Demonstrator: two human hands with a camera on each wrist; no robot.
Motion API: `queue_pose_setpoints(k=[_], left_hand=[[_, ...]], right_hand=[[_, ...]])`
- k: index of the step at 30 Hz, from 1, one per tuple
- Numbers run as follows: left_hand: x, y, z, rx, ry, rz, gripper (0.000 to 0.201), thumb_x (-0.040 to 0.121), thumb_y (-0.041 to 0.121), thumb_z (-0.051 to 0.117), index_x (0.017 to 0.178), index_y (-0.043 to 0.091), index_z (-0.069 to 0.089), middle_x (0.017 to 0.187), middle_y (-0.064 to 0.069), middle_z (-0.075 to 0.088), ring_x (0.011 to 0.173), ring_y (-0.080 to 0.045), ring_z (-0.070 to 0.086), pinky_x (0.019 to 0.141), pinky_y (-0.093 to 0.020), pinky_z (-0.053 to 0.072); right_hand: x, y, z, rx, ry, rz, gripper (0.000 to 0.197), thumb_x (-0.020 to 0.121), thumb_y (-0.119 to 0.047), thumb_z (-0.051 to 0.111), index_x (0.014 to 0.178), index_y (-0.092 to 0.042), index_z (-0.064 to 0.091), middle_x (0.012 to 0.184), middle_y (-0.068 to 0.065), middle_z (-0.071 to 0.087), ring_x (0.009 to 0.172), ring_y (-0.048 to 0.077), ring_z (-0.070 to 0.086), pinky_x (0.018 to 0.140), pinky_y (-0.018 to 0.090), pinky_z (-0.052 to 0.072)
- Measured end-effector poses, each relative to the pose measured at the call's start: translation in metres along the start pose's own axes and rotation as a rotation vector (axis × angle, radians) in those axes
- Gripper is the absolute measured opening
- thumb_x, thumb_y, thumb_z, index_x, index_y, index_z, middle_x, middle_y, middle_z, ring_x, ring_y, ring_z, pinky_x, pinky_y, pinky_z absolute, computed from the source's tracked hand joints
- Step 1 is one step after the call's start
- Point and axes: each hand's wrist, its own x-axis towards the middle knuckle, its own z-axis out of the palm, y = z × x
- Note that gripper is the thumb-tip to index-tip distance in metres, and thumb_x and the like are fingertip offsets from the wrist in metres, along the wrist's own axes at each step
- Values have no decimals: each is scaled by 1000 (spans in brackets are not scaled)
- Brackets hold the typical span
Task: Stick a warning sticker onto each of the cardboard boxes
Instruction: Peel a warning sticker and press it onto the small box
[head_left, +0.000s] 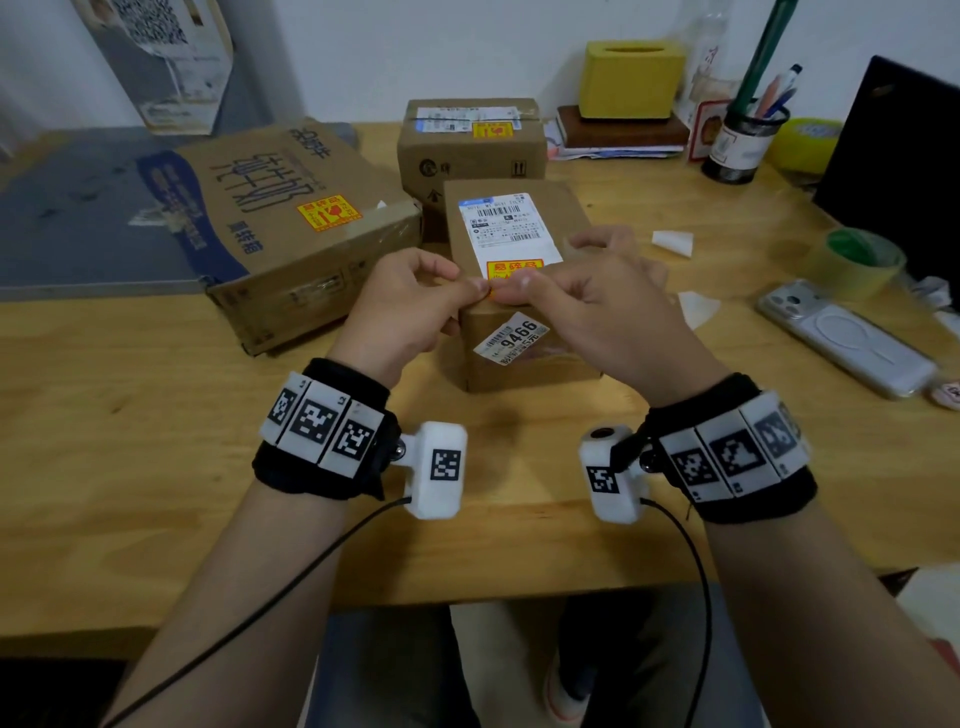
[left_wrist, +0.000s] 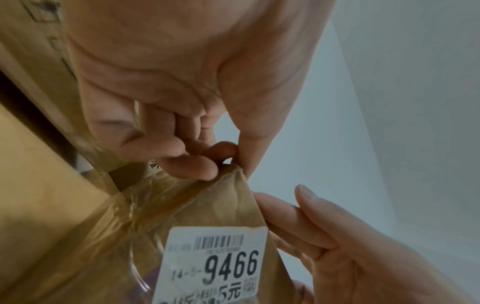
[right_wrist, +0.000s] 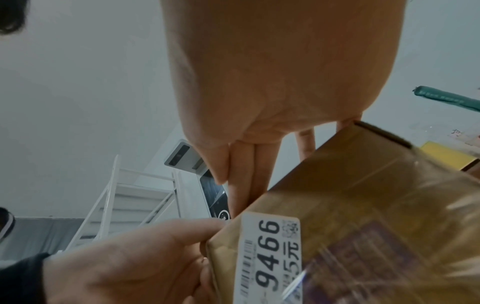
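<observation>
**Pressing the warning sticker onto the near box**

We work on the small cardboard box (head_left: 511, 291) standing on the wooden counter (head_left: 156, 441) right in front of us; everything else we place from this box. Our left hand (head_left: 410, 306) has its fingers curled, thumb and forefinger pinched at the near edge of the yellow-and-red warning sticker (head_left: 514, 270), which lies on the box's top just below the white shipping label (head_left: 506, 226). Our right hand (head_left: 592, 306) meets it from the other side, its thumb and forefinger pinching the same sticker edge while the other fingers spread over the far right side of the box. On the box's near face sits a white price tag (head_left: 511, 338) reading 9466.

Left of the box lies a large printed carton (head_left: 270, 223), already bearing a sticker of its own. Directly behind the box stands a third carton (head_left: 470, 150), also stickered. To the right of the box lie two white backing scraps (head_left: 672, 241), a roll of tape (head_left: 857, 260) and a phone (head_left: 841, 338).
</observation>
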Motion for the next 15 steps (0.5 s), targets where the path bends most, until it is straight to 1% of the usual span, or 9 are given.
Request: queue_pose_setpoints(k=[2, 3, 5, 7, 9, 11, 12, 14, 15], left_hand=[[-1, 3, 0, -5, -13, -29, 25, 88, 28, 75, 104, 17, 59, 86, -3, 67, 52, -6, 56, 46, -22, 37], [-1, 4, 0, -3, -23, -44, 24, 89, 28, 73, 105, 17, 59, 88, -3, 67, 54, -7, 55, 47, -22, 37], [-1, 7, 0, 2, -45, -67, 20, 91, 26, 71, 105, 19, 58, 90, -2, 67, 55, -7, 55, 48, -23, 36], [-1, 10, 0, 8, -60, -77, 18, 92, 25, 70, 105, 20, 58, 91, -1, 66, 56, -8, 54, 49, -23, 37], [-1, 10, 1, 12, -67, -85, 17, 93, 24, 69, 106, 20, 59, 91, 0, 65, 57, -8, 54, 50, -24, 38], [0, 10, 1, 7, -77, -96, 16, 94, 23, 68, 106, 20, 59, 89, 1, 64, 58, -9, 54, 52, -24, 39], [0, 10, 0, -1, -85, -101, 15, 94, 23, 67, 106, 21, 59, 88, 1, 64, 57, -9, 54, 53, -24, 39], [0, 9, 0, -19, -103, -112, 13, 95, 21, 65, 106, 21, 59, 83, 2, 62, 56, -9, 53, 54, -25, 38], [1, 9, -1, -26, -110, -118, 12, 96, 21, 65, 106, 21, 58, 81, 3, 60, 56, -9, 53, 54, -25, 38]], right_hand=[[3, -1, 4, -72, 10, -4, 31, 100, -54, 50, 99, -47, 80, 105, -21, 69, 133, 3, 22, 106, 41, 17], [6, -1, 6, -117, 19, -11, 32, 100, -57, 48, 99, -50, 79, 105, -20, 72, 137, 7, 21, 109, 46, 17], [12, -2, 9, -196, 31, -12, 35, 100, -62, 44, 100, -53, 78, 103, -20, 74, 143, 12, 23, 109, 51, 16], [17, -4, 8, -242, 20, 8, 38, 100, -64, 42, 102, -52, 78, 105, -22, 71, 144, 15, 24, 109, 51, 16], [21, -5, 5, -282, -2, 15, 40, 101, -64, 41, 104, -50, 78, 109, -23, 63, 145, 16, 24, 109, 51, 14], [22, -6, 3, -307, -29, 3, 42, 101, -63, 40, 105, -46, 79, 110, -18, 62, 145, 15, 24, 110, 51, 14], [21, -6, 1, -304, -37, -9, 44, 102, -62, 42, 103, -42, 80, 106, -17, 61, 144, 14, 24, 110, 50, 13], [16, -5, -4, -267, -49, -32, 43, 101, -59, 47, 95, -36, 83, 93, -18, 56, 142, 10, 24, 111, 46, 12], [13, -5, -5, -255, -57, -43, 43, 100, -58, 50, 92, -34, 84, 91, -16, 56, 141, 9, 25, 111, 45, 12]])
